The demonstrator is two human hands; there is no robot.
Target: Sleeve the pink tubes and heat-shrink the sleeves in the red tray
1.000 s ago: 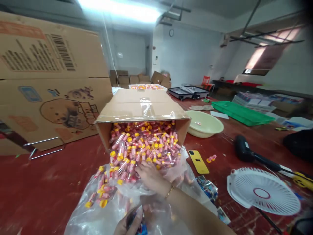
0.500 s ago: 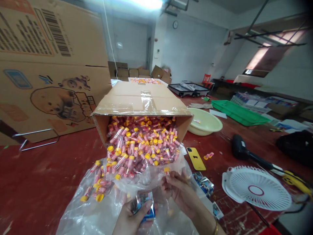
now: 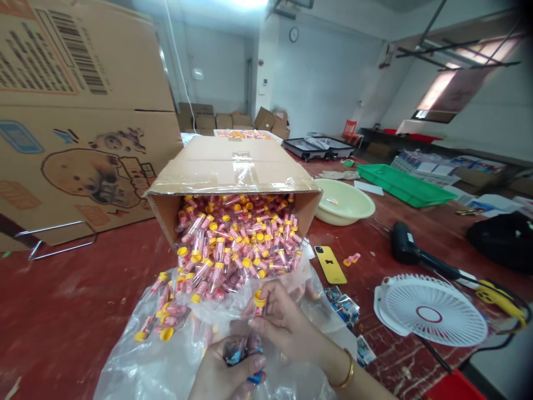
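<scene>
At the lower middle, my left hand [image 3: 227, 369] is closed on a small blue printed packet [image 3: 236, 351], its thumb across the front. Just above it, my right hand [image 3: 283, 316] pinches a small clear tube with a yellow cap [image 3: 259, 303] and pink contents, held upright. Both hands are over a translucent plastic sheet [image 3: 137, 364]. Behind them a cardboard box [image 3: 233, 172] lies on its side with its mouth towards me. Many similar yellow-capped tubes [image 3: 233, 250] spill from it, and several lie loose on the sheet at the left.
On the red table [image 3: 120, 261] to the right are a yellow phone [image 3: 330, 265], blue packets [image 3: 343, 305], a pale basin [image 3: 350, 208], a white fan [image 3: 433, 311], a black heat gun [image 3: 420, 255] and a green tray [image 3: 408, 186]. A large printed carton [image 3: 95, 105] stands at the left.
My right hand has moved left and towards my left hand, carrying the yellow-capped tube nearer the packet. My left hand still holds the packet. The view has shifted slightly.
</scene>
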